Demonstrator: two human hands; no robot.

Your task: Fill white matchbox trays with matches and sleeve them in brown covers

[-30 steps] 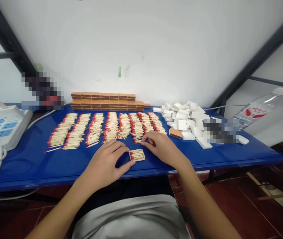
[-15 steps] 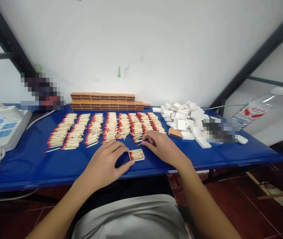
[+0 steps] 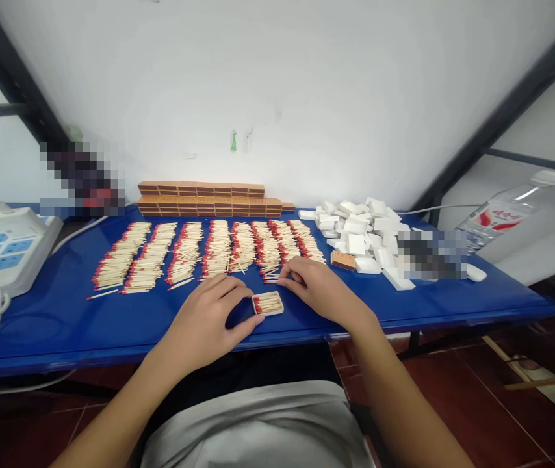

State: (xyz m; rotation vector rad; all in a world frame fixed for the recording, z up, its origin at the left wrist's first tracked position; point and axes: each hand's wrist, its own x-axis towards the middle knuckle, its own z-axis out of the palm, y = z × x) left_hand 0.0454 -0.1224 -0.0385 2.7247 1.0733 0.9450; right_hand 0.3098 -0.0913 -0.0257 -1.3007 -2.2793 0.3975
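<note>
A small white matchbox tray [image 3: 281, 303] holds several red-headed matches [image 3: 268, 301], laid side by side with their heads to the left. My left hand [image 3: 214, 312] grips the tray's left end between thumb and fingers. Just beyond the tray, my right hand [image 3: 314, 286] is closed in a pinch at the end of a match [image 3: 271, 281]. That match lies at the near end of a row of loose matches [image 3: 268, 250]; the hand partly covers the spot.
More rows of loose matches [image 3: 121, 257] lie to the left on the blue table [image 3: 63, 325]. Brown matchboxes [image 3: 209, 207] are stacked along the wall. White trays [image 3: 355, 224] pile up at right beside one brown matchbox [image 3: 342, 260]. A power strip [image 3: 14, 253] stands far left.
The match at my right fingertips has gone from slanted, apart from the row, to lying level against the row's near end. My left hand and the tray have not moved.
</note>
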